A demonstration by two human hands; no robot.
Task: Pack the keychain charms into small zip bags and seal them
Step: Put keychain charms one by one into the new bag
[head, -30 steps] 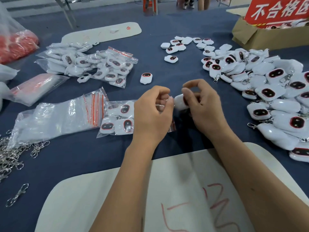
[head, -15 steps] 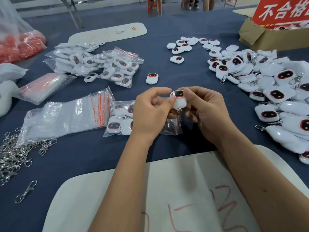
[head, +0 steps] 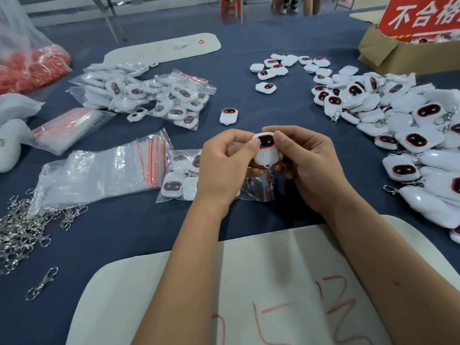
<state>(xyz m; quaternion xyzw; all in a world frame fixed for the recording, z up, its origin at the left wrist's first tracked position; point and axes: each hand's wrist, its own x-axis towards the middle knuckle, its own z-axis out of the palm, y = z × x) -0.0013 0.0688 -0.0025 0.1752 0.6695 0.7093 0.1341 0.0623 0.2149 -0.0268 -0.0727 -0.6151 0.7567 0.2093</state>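
Observation:
A white keychain charm (head: 265,151) with a black, red-rimmed face is held upright above the table between both hands. My left hand (head: 224,168) pinches its left edge with thumb and fingers. My right hand (head: 307,165) grips its right side, thumb on the top corner. A short chain hangs from the charm's underside. Under the hands lies a small zip bag (head: 179,178) holding a few charms, partly hidden. A stack of empty zip bags (head: 99,175) with red seal strips lies to the left.
Loose charms (head: 403,135) are heaped on the right, and one single charm (head: 229,116) lies just beyond the hands. Filled bags (head: 154,95) sit at the back left. Metal clasps (head: 22,227) spread along the left edge. A cardboard box (head: 398,56) stands far right. A white board (head: 286,282) lies nearest me.
The charm turned from sideways to face up between my fingers, and both hands closed in around it. The view shifted slightly.

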